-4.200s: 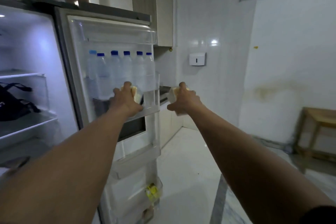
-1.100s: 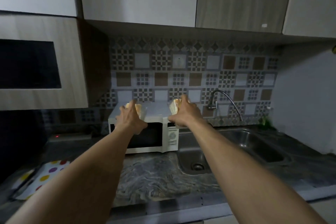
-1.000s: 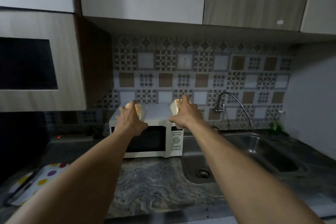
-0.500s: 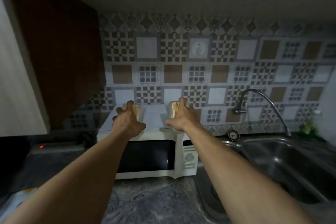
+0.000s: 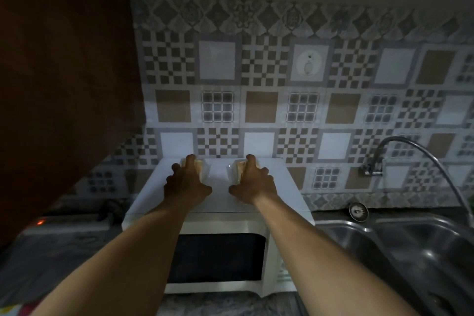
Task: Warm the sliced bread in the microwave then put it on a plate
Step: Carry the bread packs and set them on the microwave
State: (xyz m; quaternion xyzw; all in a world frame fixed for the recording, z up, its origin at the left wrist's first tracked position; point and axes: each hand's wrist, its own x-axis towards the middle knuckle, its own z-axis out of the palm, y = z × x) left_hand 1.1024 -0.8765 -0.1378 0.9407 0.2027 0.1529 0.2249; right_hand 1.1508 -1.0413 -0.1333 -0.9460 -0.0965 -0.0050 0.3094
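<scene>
A white microwave (image 5: pixel 220 223) with a dark door window stands on the counter, its door closed. My left hand (image 5: pixel 186 183) grips one wrapped pack of sliced bread (image 5: pixel 202 168) over the microwave's top. My right hand (image 5: pixel 252 182) grips a second wrapped pack of sliced bread (image 5: pixel 234 169) beside it. Both packs sit at or just above the top panel; contact is hard to judge. No plate is in view.
A steel sink (image 5: pixel 400 246) lies right of the microwave, with a curved tap (image 5: pixel 420 154) and a round sink plug (image 5: pixel 357 211) behind it. A patterned tile wall (image 5: pixel 295 100) rises behind. A dark cabinet side (image 5: pixel 64 84) stands left, and a red light (image 5: pixel 39 222) glows low left.
I have come closer to the microwave, which now fills the lower view. Both hands with the bread packs have lowered onto or just over its top.
</scene>
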